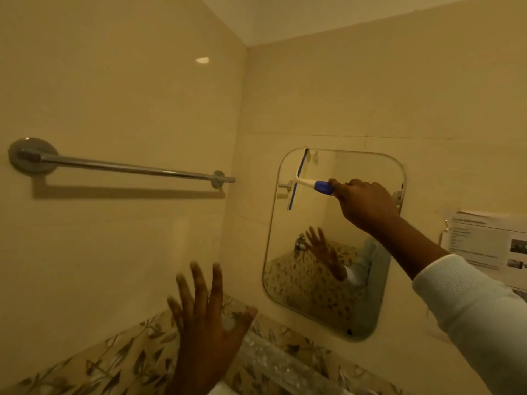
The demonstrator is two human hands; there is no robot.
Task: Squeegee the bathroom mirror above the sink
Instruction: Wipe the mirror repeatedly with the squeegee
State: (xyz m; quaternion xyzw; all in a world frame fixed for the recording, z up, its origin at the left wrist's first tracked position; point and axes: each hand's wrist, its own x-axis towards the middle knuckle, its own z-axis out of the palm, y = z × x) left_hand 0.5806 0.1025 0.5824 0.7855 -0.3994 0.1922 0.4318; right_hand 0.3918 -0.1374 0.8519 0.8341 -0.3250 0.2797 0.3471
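Observation:
A rounded rectangular mirror [368, 178] hangs on the beige tiled wall at centre right. My right hand [363, 202] grips the blue end of a white squeegee [306, 182]. Its blue-edged blade stands upright against the mirror's upper left corner. My left hand [205, 323] is raised with fingers spread in front of the wall corner, below and left of the mirror, holding nothing. Its reflection shows in the lower part of the glass.
A chrome towel bar [128, 168] runs along the left wall at mirror height. A printed paper sheet [490, 240] is stuck to the wall right of the mirror. A leaf-patterned tile band [128, 354] runs below.

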